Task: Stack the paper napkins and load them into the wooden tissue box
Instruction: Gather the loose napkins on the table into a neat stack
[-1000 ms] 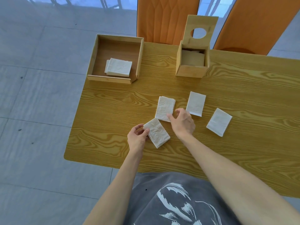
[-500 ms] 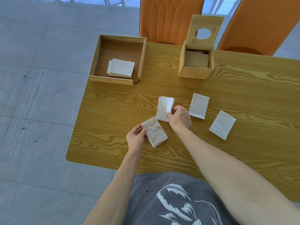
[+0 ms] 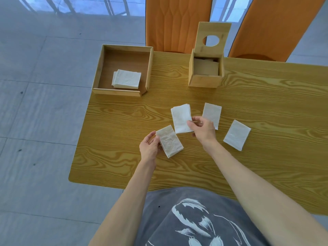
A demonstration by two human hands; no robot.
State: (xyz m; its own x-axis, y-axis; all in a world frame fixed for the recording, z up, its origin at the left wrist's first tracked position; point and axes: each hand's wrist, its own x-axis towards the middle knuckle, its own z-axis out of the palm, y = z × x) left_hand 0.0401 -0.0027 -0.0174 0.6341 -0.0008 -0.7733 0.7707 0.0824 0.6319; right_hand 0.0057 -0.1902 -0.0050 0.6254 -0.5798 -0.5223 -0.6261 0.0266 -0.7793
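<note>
Mid-frame, the right hand (image 3: pixel 204 130) pinches one napkin (image 3: pixel 181 119), the left hand (image 3: pixel 150 148) grips a second napkin (image 3: pixel 170 141); two loose napkins (image 3: pixel 237 134) lie right, the tissue box (image 3: pixel 205 71) above.

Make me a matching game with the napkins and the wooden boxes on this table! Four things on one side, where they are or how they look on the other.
Things:
1. Napkin in the right hand
2. Napkin in the left hand
3. Napkin pile
4. Wooden tissue box

Places or states:
A. Lid standing open
B. Lying inside the shallow wooden tray
C. Pinched at its near right corner
D. Held at its left edge, nearest the person

Pairs: 1-C, 2-D, 3-B, 4-A
</note>
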